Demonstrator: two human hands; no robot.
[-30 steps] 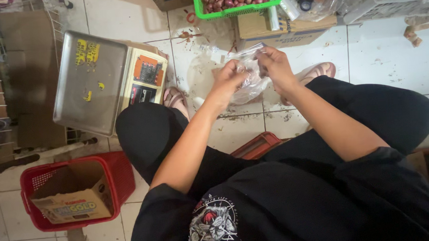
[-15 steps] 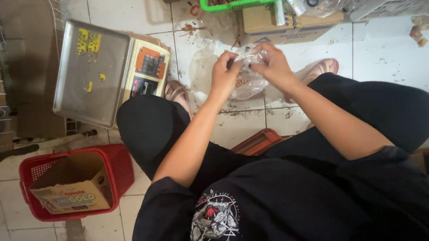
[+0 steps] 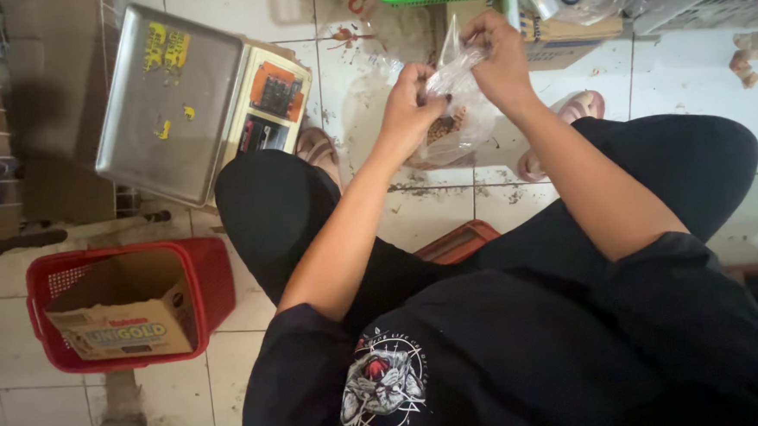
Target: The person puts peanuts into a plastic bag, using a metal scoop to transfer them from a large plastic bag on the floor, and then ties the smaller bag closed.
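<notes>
Two hands [image 3: 454, 84] gripping clear bag [image 3: 460, 118], contents unclear

Wearing black short-sleeved cotton T-shirt [image 3: 526, 378], sleeves ending above my elbows. White round print [image 3: 381, 383] on chest, red spot at centre; looks like animal head, too small to be sure. Black trousers [image 3: 292, 209] over both knees. Forearms bare. Left hand [image 3: 408, 108], right hand [image 3: 496, 56] bare, ungloved. Pale pink sandals [image 3: 577, 112] on feet, partly hidden.
</notes>
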